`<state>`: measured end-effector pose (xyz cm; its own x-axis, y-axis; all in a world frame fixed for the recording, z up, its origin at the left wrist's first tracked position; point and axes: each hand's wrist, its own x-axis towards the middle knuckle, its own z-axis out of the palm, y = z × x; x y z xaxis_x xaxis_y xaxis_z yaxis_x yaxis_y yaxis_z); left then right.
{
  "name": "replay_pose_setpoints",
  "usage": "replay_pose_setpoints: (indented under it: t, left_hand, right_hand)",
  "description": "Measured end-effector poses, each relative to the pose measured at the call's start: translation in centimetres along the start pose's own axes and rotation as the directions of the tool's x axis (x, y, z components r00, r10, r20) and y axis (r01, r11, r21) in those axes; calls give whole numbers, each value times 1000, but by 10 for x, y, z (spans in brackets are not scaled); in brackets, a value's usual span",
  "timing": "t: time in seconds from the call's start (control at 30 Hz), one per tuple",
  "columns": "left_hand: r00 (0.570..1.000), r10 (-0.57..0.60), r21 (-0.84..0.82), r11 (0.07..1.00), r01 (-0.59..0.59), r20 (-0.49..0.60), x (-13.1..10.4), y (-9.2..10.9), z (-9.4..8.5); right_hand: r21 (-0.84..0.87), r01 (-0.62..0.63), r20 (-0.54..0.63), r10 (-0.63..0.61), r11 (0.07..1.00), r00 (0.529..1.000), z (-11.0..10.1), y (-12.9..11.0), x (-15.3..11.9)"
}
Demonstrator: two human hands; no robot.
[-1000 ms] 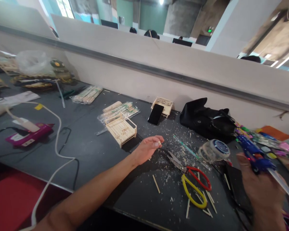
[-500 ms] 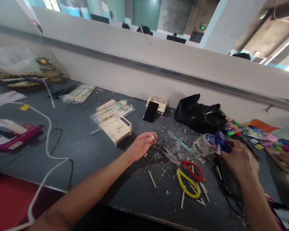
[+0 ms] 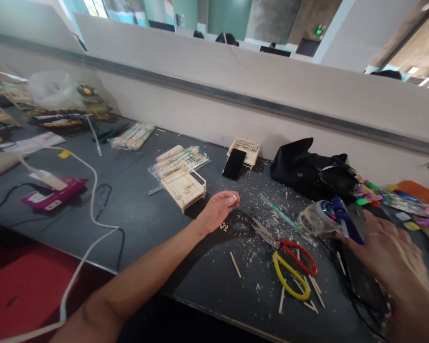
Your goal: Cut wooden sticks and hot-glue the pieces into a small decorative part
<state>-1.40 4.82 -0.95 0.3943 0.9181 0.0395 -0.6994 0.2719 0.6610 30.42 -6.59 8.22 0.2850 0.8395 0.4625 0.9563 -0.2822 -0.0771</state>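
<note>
My left hand (image 3: 219, 208) is closed in a pinch on a small pale wooden piece (image 3: 232, 198), over the dark table. Just behind it sits a small bed-like frame of thin sticks (image 3: 182, 188), with tiny pieces lying on its slats. More tiny cut pieces (image 3: 223, 226) lie below the hand. At the right, my right hand (image 3: 389, 252) is spread open beside a blue glue gun (image 3: 348, 221), which rests against a clear plastic jar (image 3: 316, 218). Scissors (image 3: 284, 252) with one red and one yellow handle lie between the hands, blades pointing away.
A phone (image 3: 234, 165) leans on a second stick model (image 3: 248, 148) near the wall. A black bag (image 3: 307, 166) stands behind the jar. Wrapped sticks (image 3: 180, 162), loose sticks (image 3: 236, 265) and wood crumbs lie about. At the left, a white cable (image 3: 95, 200) runs by a purple power strip (image 3: 55, 195).
My right hand has let go of the glue gun and drawn away to the right with its fingers spread. My left hand keeps its pinch. The view has swung a little left.
</note>
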Motion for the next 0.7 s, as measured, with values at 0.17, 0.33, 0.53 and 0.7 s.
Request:
replay_pose_setpoints:
  t: [0.17,0.33,0.53,0.7]
  left_hand:
    - [1000,-11,-3,1000,11,-9,0,-1,1]
    - [1000,15,6,1000,-15,-10,1,-2,1]
    - [1000,11,3,1000,-11,-19,0,-2,1]
    - [1000,-17,13,1000,17,1,-1,-4,2]
  right_hand:
    - [213,127,-306,-57,969,950,-24,-71,-44]
    - [634,362,25,-486,684,874,39,-145,-57]
    - [601,372,167,-566,708,808,102,-172,-58]
    - [584,405,145,-581,704,801,111,-176,-63]
